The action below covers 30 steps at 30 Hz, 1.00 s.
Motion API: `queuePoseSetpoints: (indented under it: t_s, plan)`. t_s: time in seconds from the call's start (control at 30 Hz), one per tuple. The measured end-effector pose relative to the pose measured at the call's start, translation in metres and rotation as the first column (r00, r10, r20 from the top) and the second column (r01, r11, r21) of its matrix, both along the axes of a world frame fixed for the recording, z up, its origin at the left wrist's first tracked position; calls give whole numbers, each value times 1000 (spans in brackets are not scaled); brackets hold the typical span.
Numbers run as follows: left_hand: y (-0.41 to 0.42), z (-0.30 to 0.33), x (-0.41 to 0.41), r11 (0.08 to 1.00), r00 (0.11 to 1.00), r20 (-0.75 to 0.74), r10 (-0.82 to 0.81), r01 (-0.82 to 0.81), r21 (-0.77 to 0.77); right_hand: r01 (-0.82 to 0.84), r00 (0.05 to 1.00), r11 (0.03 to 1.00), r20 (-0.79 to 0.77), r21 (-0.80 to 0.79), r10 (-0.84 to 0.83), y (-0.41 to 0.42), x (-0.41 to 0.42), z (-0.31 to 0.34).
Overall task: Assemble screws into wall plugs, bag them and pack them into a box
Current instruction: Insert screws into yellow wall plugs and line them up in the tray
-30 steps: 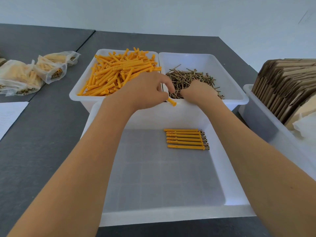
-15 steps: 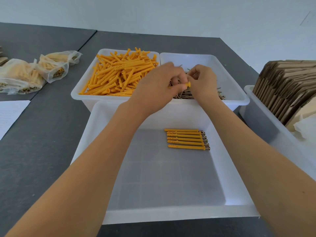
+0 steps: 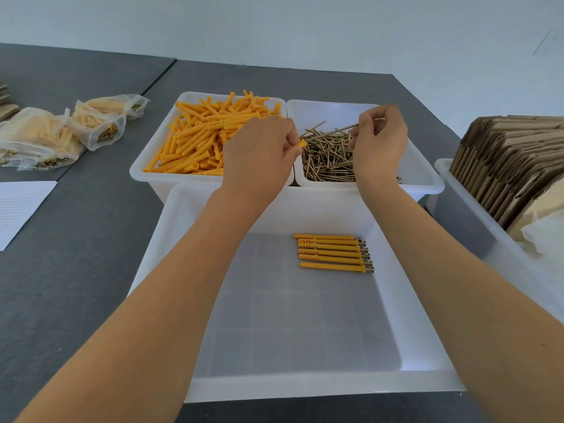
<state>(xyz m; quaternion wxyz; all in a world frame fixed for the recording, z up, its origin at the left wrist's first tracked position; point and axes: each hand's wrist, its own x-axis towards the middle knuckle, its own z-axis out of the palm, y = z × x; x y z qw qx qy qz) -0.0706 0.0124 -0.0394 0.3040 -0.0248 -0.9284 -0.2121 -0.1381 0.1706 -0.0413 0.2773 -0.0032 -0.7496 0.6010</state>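
My left hand [image 3: 259, 151] grips an orange wall plug [image 3: 300, 144], whose open end pokes out to the right of my fingers. My right hand [image 3: 380, 141] pinches a long brass screw [image 3: 343, 129] that slants down to the left, its tip a little short of the plug. Both hands hover over two white bins: one heaped with loose orange wall plugs [image 3: 201, 138], the other with loose screws [image 3: 328, 157]. In the near white bin [image 3: 183, 215] lie several assembled plugs with screws [image 3: 332, 253] in a neat row.
Filled clear bags [image 3: 100, 122] lie at the far left on the grey table, with a sheet of paper [image 3: 18, 206] nearer. A white bin at the right [image 3: 448, 190] holds a stack of flat cardboard boxes [image 3: 512, 157].
My right hand has drawn away to the right with the screw held out, after meeting the left hand at the plug. The left hand rose from the bin's edge with the plug.
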Motion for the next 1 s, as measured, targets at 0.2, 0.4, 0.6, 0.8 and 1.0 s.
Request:
queuePoseSetpoints:
  t_s: [0.2,0.4,0.6,0.8,1.0]
  plan:
    - [-2,-3,-3,999,998,56,32,-33,5,-20,998,994,56,-107,26,1,1,3]
    - [-3,-4,-3,999,999,42,30,-31,11,-99,992,992,72,-75,105,-3,3,3]
    - [-2,-4,-4,999,998,48,33,-33,-4,-172,983,984,60,-35,174,-6,6,3]
    - [-5,-3,-3,998,998,47,50,-51,24,-160,985,985,53,-65,164,-5,5,3]
    - [-6,-2,-3,998,996,53,65,-66,21,-149,985,982,70,-112,157,-2,2,4]
